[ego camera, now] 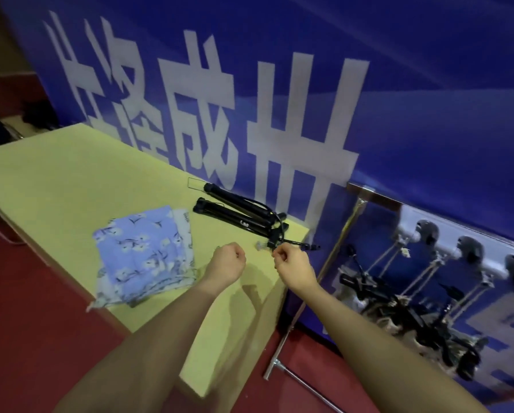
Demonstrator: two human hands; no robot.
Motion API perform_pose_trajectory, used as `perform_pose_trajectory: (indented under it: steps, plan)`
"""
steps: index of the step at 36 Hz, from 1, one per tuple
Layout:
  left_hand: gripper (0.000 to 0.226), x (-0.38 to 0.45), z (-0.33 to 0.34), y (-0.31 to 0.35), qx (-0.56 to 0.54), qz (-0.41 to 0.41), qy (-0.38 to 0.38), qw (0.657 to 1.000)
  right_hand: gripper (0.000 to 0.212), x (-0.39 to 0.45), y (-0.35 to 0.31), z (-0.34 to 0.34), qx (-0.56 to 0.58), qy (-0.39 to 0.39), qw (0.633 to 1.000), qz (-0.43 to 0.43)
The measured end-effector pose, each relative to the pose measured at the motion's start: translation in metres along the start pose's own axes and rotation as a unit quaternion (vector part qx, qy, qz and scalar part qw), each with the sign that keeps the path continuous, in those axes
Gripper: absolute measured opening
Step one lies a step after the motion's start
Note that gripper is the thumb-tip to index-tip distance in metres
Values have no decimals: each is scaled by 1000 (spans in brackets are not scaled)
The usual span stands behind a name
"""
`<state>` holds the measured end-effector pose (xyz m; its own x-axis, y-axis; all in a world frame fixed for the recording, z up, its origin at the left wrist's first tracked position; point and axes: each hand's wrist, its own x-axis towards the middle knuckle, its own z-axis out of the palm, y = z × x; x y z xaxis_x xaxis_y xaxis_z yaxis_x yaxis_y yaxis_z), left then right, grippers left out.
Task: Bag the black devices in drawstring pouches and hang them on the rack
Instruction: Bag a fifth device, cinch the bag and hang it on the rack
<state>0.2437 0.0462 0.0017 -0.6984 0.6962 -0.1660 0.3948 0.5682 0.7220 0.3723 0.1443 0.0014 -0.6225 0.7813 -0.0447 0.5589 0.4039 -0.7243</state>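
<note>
Two black folded tripod-like devices point(234, 211) lie on the yellow-green table point(70, 186) near its far right corner, with a thin black part point(303, 244) reaching past the edge. A stack of blue floral drawstring pouches point(142, 248) lies flat to their left. My left hand point(230, 260) hovers over the table with fingers curled into a fist, nothing seen in it. My right hand point(291, 262) is beside the thin black part, fingers curled; whether it pinches anything is unclear. The rack point(446, 242) stands at the right with several hooks.
Dark bundles on cords point(398, 299) hang from the rack's hooks. A metal stand leg point(291, 326) runs down beside the table's right edge. A blue banner with large white characters point(279, 99) stands behind the table. The floor is red carpet point(26, 323).
</note>
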Motion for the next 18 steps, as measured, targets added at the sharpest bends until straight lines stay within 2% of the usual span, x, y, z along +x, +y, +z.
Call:
perform_pose_trajectory:
  steps: [8, 12, 15, 18]
  plan:
    - [16, 55, -52, -82, 49, -10, -26, 998, 15, 44, -45, 89, 39, -55, 998, -15]
    - [12, 70, -71, -121, 108, -35, -57, 992, 15, 59, -57, 133, 45, -85, 995, -9]
    - [28, 82, -78, -152, 146, -28, -89, 985, 14, 66, -65, 160, 42, -116, 992, -21]
    - [33, 90, -86, -172, 221, -53, -154, 962, 14, 73, -71, 183, 27, -149, 988, -21]
